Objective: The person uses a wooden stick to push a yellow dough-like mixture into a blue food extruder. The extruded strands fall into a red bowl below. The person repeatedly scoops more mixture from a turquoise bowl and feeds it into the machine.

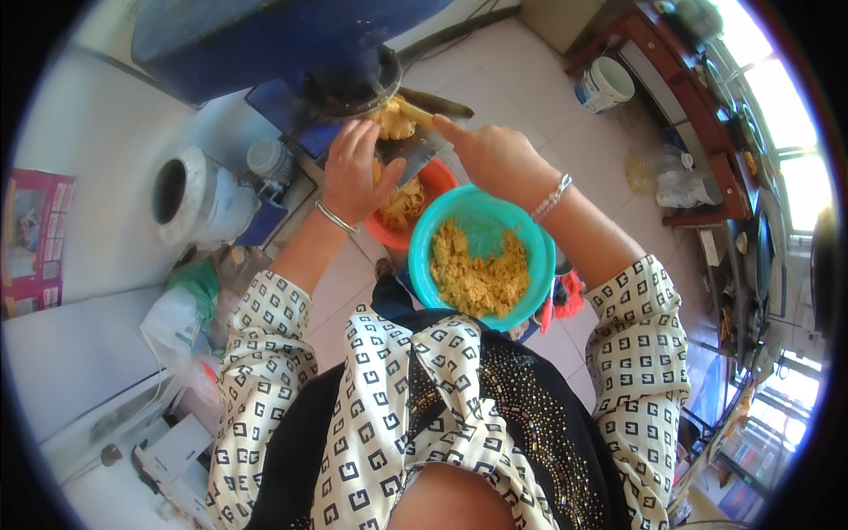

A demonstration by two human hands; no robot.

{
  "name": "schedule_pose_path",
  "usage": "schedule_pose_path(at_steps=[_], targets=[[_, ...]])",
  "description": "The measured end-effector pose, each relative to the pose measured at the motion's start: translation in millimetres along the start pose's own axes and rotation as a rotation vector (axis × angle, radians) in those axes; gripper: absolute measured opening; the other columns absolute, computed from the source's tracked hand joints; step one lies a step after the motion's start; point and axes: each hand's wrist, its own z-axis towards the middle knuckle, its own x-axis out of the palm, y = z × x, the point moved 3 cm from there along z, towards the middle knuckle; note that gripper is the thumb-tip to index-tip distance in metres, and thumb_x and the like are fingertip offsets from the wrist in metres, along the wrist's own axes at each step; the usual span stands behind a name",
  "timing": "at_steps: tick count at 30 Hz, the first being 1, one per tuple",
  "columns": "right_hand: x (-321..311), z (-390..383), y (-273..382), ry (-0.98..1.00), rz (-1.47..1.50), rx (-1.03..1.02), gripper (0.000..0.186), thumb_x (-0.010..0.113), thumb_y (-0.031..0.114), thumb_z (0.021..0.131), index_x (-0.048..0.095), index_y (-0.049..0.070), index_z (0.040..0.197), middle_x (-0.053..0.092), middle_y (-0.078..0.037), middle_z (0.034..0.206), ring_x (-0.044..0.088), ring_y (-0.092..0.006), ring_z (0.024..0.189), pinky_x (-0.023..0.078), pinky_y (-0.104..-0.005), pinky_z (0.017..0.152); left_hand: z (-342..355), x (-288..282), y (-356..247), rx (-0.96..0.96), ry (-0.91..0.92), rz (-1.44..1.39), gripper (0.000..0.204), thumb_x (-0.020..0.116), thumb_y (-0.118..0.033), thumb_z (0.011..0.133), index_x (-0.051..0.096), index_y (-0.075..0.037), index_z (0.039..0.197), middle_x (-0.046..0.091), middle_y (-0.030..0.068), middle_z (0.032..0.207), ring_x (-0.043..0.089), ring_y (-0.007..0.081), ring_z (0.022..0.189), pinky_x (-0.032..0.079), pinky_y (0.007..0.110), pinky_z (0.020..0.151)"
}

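A lump of yellow dough (395, 124) lies at the dark round mouth (358, 88) of a blue machine (256, 44). My left hand (355, 172) is beside the lump, fingers stretched out and thumb apart, near the lower rim of the mouth. From the right, my right hand (495, 157) is closed on a pale yellow stick (415, 112) whose far end meets the dough. A red basin (439, 179) below holds yellow strips (402, 208). Nearer me is a turquoise basin (422, 287) with crumbly yellow dough (477, 274) in it.
On the left are a pale metal drum (199, 194), a grey motor (269, 159) and plastic bags (177, 318). A white bucket (605, 86) stands on the tiled floor (521, 66) at the far right, near a brown wooden table (662, 53). Clear plastic bottles (658, 172) are beside it.
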Motion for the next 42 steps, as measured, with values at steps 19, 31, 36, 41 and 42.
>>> schedule_pose_path(at_steps=[19, 31, 36, 41, 42], targets=[[-1, 25, -8, 0.049, -0.001, -0.043, 0.055, 0.052, 0.008, 0.091, 0.047, 0.011, 0.145, 0.067, -0.017, 0.073, 0.068, -0.0333, 0.066, 0.052, -0.0441, 0.057, 3, 6, -25, 0.133, 0.01, 0.13, 0.065, 0.065, -0.047, 0.087, 0.059, 0.009, 0.118, 0.061, 0.0245, 0.121, 0.055, 0.0408, 0.119, 0.043, 0.048, 0.104], [-33, -38, 7, 0.206, -0.065, 0.032, 0.059, 0.059, 0.009, 0.087, 0.045, 0.009, 0.144, 0.068, -0.013, 0.072, 0.07, -0.0308, 0.067, 0.054, -0.0399, 0.056, -5, 3, 0, 0.04, -0.056, 0.058, 0.062, 0.062, -0.041, 0.091, 0.055, 0.009, 0.127, 0.055, 0.0258, 0.131, 0.05, 0.0416, 0.124, 0.04, 0.048, 0.106], [-26, -31, 17, 0.194, -0.072, -0.012, 0.063, 0.06, 0.009, 0.086, 0.041, 0.001, 0.146, 0.067, -0.012, 0.072, 0.069, -0.0288, 0.065, 0.053, -0.0379, 0.055, 0, 1, -8, 0.08, -0.019, 0.124, 0.07, 0.059, -0.051, 0.092, 0.055, 0.01, 0.126, 0.056, 0.0268, 0.13, 0.05, 0.043, 0.125, 0.04, 0.049, 0.105], [-20, -17, 17, 0.138, -0.114, -0.024, 0.064, 0.06, 0.01, 0.086, 0.04, 0.001, 0.146, 0.066, -0.012, 0.069, 0.069, -0.0286, 0.063, 0.052, -0.0382, 0.054, 9, 0, -19, 0.089, 0.022, 0.109, 0.07, 0.059, -0.051, 0.092, 0.055, 0.009, 0.126, 0.056, 0.0263, 0.13, 0.05, 0.0436, 0.125, 0.038, 0.049, 0.107], [-13, -14, 16, 0.114, -0.117, -0.012, 0.065, 0.059, 0.009, 0.086, 0.04, 0.003, 0.147, 0.065, -0.012, 0.067, 0.067, -0.0287, 0.061, 0.052, -0.0387, 0.054, 11, 0, -20, 0.096, 0.02, 0.103, 0.069, 0.06, -0.051, 0.092, 0.055, 0.009, 0.126, 0.056, 0.0257, 0.129, 0.05, 0.0434, 0.125, 0.038, 0.049, 0.107]])
